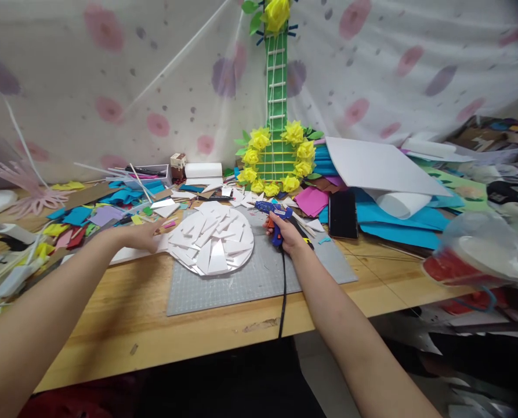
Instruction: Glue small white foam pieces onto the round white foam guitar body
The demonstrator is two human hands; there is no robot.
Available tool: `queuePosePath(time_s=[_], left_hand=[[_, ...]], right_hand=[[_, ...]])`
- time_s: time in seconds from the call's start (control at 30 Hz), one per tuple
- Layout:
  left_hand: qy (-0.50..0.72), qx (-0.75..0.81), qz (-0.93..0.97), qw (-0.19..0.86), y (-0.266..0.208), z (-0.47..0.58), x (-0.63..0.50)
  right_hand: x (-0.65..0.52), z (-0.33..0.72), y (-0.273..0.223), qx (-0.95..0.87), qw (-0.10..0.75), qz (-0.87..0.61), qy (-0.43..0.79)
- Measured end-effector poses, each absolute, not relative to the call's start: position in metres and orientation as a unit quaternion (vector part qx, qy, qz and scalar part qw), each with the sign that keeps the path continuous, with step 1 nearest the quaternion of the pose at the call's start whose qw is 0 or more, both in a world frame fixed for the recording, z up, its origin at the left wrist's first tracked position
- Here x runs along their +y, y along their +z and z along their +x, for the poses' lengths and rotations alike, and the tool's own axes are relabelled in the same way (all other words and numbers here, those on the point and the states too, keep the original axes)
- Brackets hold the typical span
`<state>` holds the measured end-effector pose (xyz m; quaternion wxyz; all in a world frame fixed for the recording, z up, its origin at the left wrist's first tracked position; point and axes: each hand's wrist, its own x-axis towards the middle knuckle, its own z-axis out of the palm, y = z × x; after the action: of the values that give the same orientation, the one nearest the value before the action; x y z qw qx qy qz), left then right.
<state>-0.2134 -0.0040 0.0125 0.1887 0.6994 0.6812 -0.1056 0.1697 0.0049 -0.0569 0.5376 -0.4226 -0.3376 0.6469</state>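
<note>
A blue hot glue gun [275, 210] is held in my right hand [288, 232], its nozzle pointing left above the cutting mat [224, 296] and its black cord hanging over the table edge. Left of it lies a flat white round piece [213, 238] with a long white neck [126, 254], shaped like a banjo. Many white foam-board scraps cover its round face, overlapping at odd angles. My left hand [142, 237] is over the neck near the round part, fingers apart and partly hidden; whether it touches the neck I cannot tell.
A green stringed-instrument model [276, 87] with yellow paper flowers stands at the back. Coloured scraps [111, 212] pile up on the left. On the right are a black phone [343, 215], blue sheets [398, 223], a white board [380, 165] and a plastic-covered tub [476, 255].
</note>
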Motion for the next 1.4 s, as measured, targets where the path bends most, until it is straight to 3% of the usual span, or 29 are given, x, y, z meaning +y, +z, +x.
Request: queuePosePath(time_s=[0.1,0.3,0.57,0.73,0.83,0.93,1.03,1.2,1.4], left_hand=[[-0.063,0.734,0.655,0.167,0.020,-0.214,0.014],[-0.016,0.777,0.629,0.027,0.008,-0.202,0.044],[-0.031,0.806,0.590,0.044,-0.012,-0.196,0.055],[0.142,0.811,0.568,-0.007,-0.007,-0.191,0.044],[0.318,0.793,0.509,0.106,-0.001,-0.175,0.034],[0.467,0.721,0.391,0.331,0.005,-0.151,0.022],[0.507,0.633,0.310,0.497,0.008,-0.128,0.011],[0.532,0.614,0.278,0.513,0.006,-0.120,0.008],[0.633,0.566,0.197,0.490,0.016,-0.131,0.012]], right_hand=[[0.005,0.170,-0.057,-0.339,0.538,-0.416,0.650],[0.005,0.171,-0.059,-0.335,0.540,-0.431,0.640],[0.003,0.171,-0.058,-0.369,0.536,-0.404,0.643],[0.002,0.172,-0.057,-0.382,0.534,-0.407,0.635],[0.000,0.171,-0.056,-0.388,0.531,-0.415,0.628],[-0.005,0.165,-0.049,-0.395,0.527,-0.419,0.625],[-0.011,0.155,-0.035,-0.421,0.512,-0.416,0.623],[-0.018,0.138,-0.010,-0.486,0.455,-0.422,0.615],[-0.016,0.128,0.001,-0.515,0.450,-0.411,0.603]])
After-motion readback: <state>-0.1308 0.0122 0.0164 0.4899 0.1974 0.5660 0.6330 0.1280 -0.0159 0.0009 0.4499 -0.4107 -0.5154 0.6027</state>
